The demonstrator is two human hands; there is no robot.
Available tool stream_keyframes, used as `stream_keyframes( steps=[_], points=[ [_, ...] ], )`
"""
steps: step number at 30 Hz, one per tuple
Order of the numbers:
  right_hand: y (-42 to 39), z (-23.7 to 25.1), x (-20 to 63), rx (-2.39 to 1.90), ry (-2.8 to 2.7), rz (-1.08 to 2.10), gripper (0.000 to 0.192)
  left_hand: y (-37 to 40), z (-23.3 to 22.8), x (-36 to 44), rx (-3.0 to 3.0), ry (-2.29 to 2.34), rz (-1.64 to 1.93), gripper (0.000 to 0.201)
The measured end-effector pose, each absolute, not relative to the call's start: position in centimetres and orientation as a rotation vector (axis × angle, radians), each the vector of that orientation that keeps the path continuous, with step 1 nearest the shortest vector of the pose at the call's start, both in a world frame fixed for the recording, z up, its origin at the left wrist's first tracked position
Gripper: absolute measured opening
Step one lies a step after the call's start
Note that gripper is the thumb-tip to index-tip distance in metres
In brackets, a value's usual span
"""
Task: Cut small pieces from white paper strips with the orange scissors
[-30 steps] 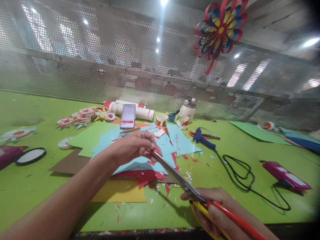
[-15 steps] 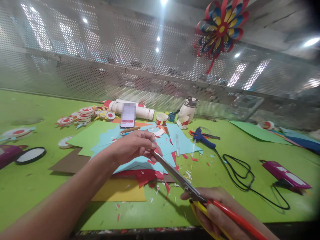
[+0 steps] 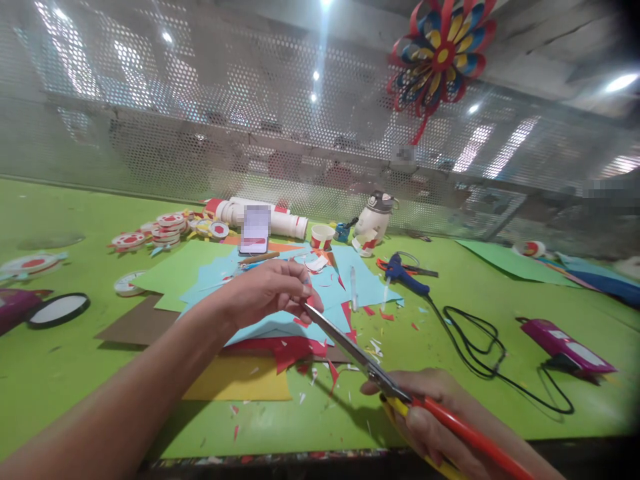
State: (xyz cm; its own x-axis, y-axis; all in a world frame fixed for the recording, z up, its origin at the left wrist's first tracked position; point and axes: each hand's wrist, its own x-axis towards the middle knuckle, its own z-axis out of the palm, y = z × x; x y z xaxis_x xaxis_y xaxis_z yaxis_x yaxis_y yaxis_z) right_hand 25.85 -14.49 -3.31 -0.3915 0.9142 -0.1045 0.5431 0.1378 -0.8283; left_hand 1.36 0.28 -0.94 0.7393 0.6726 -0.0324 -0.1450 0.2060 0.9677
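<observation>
1. Head view: we see our left hand (image 3: 267, 290) raised over the middle of the green table (image 3: 60, 373), fingers pinched on a small red scrap (image 3: 311, 301) that mostly hides behind the fingertips.
2. Our right hand (image 3: 435, 417) sits near the table's front edge, right of centre, clenched around the red and yellow handles of the scissors (image 3: 370, 367).
3. Scissor blades run up and left from that hand; they look nearly closed, tips touching the scrap at the left fingertips.
4. Below the hands lies a loose stack of paper: blue sheets (image 3: 360, 280) on top, red paper (image 3: 295, 348) under them, a yellow sheet (image 3: 240, 381) nearest us, brown (image 3: 137, 323) and green (image 3: 180, 267) to the left.
5. Small red and white offcuts are scattered on the table around the blades.
6. Right of the stack: a blue glue gun (image 3: 407, 275), its black cord (image 3: 480, 347) looping toward a pink box (image 3: 567, 340).
7. Far side: white tubes (image 3: 280, 223), a paper cup (image 3: 321, 237), a white bottle (image 3: 377, 217).
8. Far left: red-and-white discs (image 3: 165, 229); a black-rimmed ring (image 3: 57, 310) nearer.
9. A paper flower (image 3: 440, 57) hangs on the mesh wall (image 3: 200, 120), upper right.
</observation>
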Motion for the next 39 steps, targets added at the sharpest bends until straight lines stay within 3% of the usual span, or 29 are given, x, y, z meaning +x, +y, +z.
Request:
stream_keyframes(
  steps=[17,31,39],
  points=[
    [-12.8,-2.0,23.4,-1.165,-2.02,0.799,0.044,-0.2,0.4,0.7,1.127,0.572,1.083,0.01],
    [-10.9,-4.5,20.5,-1.163,-1.957,0.489,0.053,-0.9,0.6,1.3,1.045,0.596,1.273,0.013],
    [-10.4,-5.9,20.9,-1.131,-1.956,0.466,0.053,-0.9,0.6,1.6,1.078,0.648,1.3,0.014]
  ],
)
